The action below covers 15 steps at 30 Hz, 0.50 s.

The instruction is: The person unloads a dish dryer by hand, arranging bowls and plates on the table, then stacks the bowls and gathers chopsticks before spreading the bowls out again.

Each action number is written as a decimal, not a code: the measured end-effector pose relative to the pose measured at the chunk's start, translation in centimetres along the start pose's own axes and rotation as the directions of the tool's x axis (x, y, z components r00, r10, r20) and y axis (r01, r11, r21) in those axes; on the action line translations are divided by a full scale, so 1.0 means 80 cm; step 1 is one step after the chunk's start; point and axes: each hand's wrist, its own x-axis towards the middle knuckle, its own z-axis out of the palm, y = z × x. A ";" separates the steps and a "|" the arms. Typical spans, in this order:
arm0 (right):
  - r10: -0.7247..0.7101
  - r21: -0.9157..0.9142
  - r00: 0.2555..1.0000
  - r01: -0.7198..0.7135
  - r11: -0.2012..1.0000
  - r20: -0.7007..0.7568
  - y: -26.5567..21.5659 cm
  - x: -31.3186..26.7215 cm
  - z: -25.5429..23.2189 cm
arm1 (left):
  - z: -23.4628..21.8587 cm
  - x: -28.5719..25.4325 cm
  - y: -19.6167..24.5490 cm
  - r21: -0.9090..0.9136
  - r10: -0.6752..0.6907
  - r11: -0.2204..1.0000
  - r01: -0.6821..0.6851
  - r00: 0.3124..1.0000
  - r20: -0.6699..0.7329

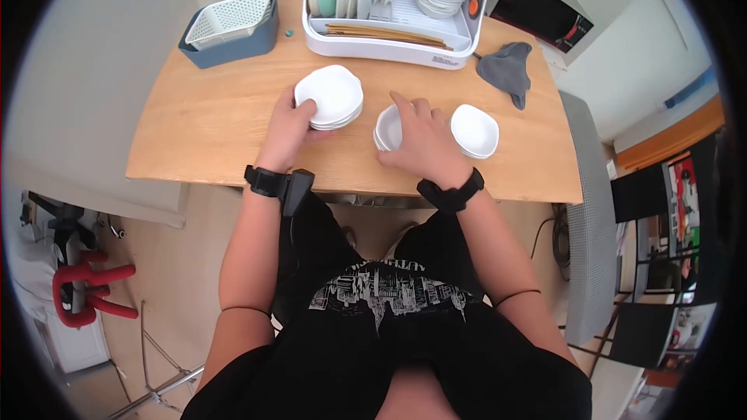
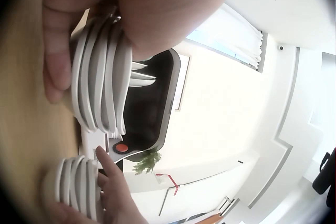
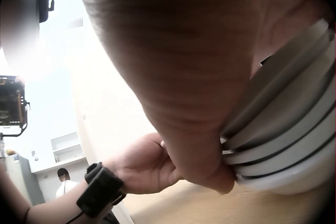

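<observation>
My left hand [image 1: 286, 134] grips a stack of white dishes [image 1: 333, 92], its thumb over the rim and the fingers under the side. In the left wrist view several rims of this stack [image 2: 100, 77] show on edge, tilted by the camera. Close to its right, my right hand [image 1: 429, 138] holds a second stack of white dishes [image 1: 387, 131] with thumb and fingers spread around its sides; the hand hides part of it. The right wrist view shows the thumb against the layered rims of that stack [image 3: 294, 150]. A third stack of white squarish dishes [image 1: 475, 131] stands just right of the right hand.
A white dish rack [image 1: 389, 53] with plates, bowls and chopsticks [image 1: 389, 35] stands at the back. Left of it is a blue bin [image 1: 233, 53] holding a white basket [image 1: 232, 19]. A grey cloth [image 1: 506, 71] lies at the right of the wooden table [image 1: 194, 136].
</observation>
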 end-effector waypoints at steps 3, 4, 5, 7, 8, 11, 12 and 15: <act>-0.043 0.029 0.998 0.045 0.999 -0.046 0.016 -0.004 0.002 | 0.012 -0.006 0.026 0.031 0.040 0.999 -0.040 0.999 -0.010; -0.105 0.025 0.990 0.108 0.994 -0.098 0.023 -0.005 0.001 | 0.020 -0.010 0.037 0.010 0.050 0.999 -0.050 0.999 0.000; -0.094 0.031 0.990 0.098 0.995 -0.103 0.034 -0.006 -0.005 | 0.026 -0.014 0.046 -0.013 0.060 0.998 -0.060 0.998 0.007; -0.105 0.156 0.975 0.136 0.978 -0.195 0.070 -0.013 -0.027 | 0.043 -0.019 0.057 0.024 0.064 0.998 -0.065 0.997 0.052; -0.106 0.160 0.975 0.138 0.977 -0.196 0.088 -0.017 -0.039 | 0.050 -0.020 0.060 0.054 0.072 0.996 -0.077 0.993 0.090; 0.018 0.032 0.973 -0.011 0.999 -0.228 0.136 -0.033 -0.064 | 0.073 -0.021 0.060 0.102 0.046 0.992 -0.067 0.979 0.201; 0.072 -0.030 0.981 -0.079 0.996 -0.179 0.148 -0.039 -0.069 | 0.079 -0.019 0.058 0.102 0.046 0.992 -0.069 0.977 0.207; 0.079 -0.033 0.990 -0.083 0.996 -0.116 0.176 -0.041 -0.065 | 0.102 -0.012 0.049 0.105 -0.017 0.994 -0.017 0.949 0.315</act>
